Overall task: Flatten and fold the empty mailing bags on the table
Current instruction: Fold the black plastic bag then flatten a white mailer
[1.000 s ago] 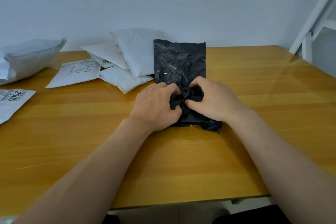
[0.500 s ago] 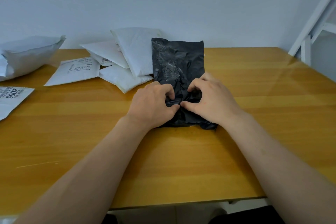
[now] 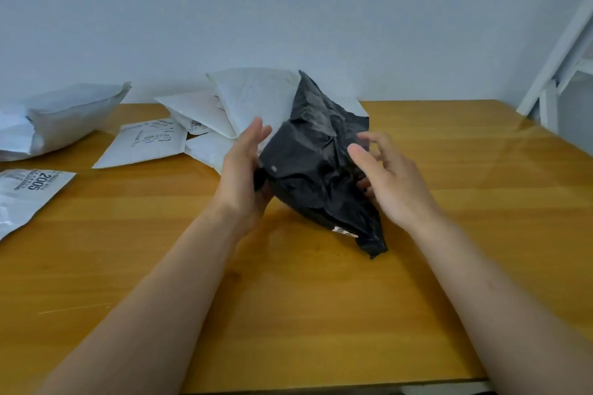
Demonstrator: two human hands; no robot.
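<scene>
Black bag: I am seeing the black mailing bag (image 3: 316, 167) crumpled and tilted up off the wooden table (image 3: 288, 314), its upper corner pointing toward the wall and its lower corner hanging just above or on the tabletop; I cannot tell which.

Left hand: my left hand (image 3: 240, 176) is lying against the bag's left edge, fingers stretched nearly straight upward. The thumb is tucking under the plastic, so I am reading it as gripping that edge between thumb and palm, though the thumb itself is hidden.

Right hand: my right hand (image 3: 385, 176) is sitting at the bag's right side with its fingers spread and loosely bent. The thumb is pointing across the bag's front. The lower fingertips are reaching the plastic, but I cannot tell whether they are pinching it.

White bags: a heap of white mailing bags (image 3: 244, 106) is lying behind the black one, near the wall.

Labelled bags: one flat bag with a printed label (image 3: 144, 144) is lying left of the heap, and another marked 2005 (image 3: 29, 192) is resting at the table's left edge.

Puffed bag: a bulging white bag (image 3: 70, 115) is sitting at the far left.
</scene>
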